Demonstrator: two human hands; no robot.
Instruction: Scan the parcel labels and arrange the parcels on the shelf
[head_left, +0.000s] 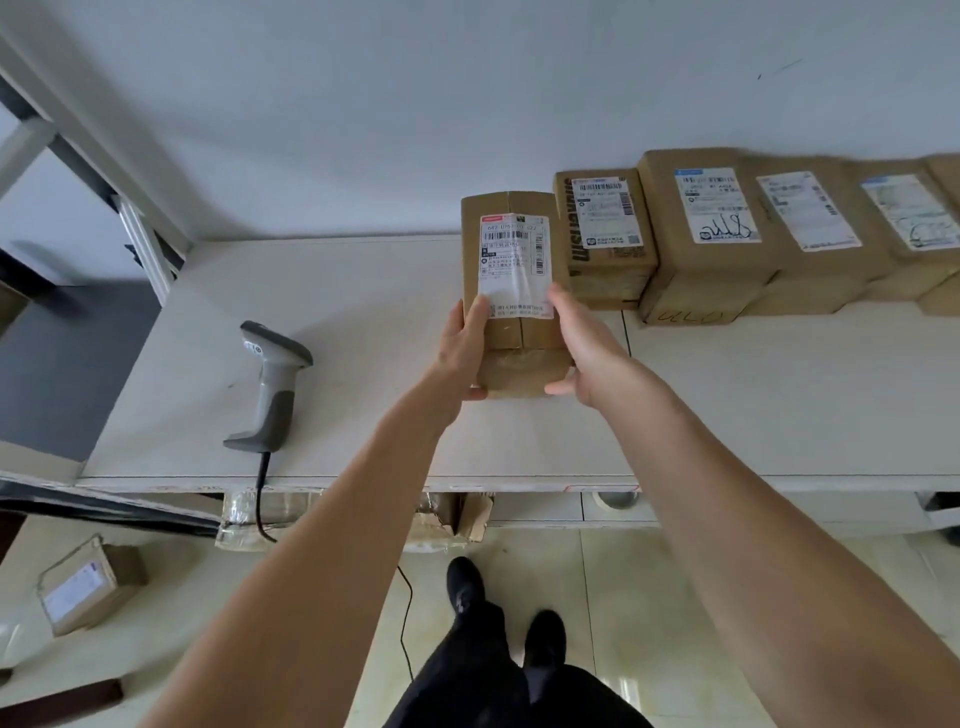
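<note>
A parcel depot: labelled cardboard boxes (717, 228) lined on a white shelf (363, 312), barcode scanner (272, 387) lying nearby.

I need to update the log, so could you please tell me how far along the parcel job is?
Done: a row of parcels stands on the shelf. In hand: left hand and right hand hold another parcel beside the row; the scanner lies idle. Left: one parcel on the floor.

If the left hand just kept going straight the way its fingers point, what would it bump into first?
Nothing on the shelf, probably. The left hand already grips the held parcel, fingers pointing toward the back wall. That side looks free, so the wall likely comes first, though depth is hard to judge.
</note>
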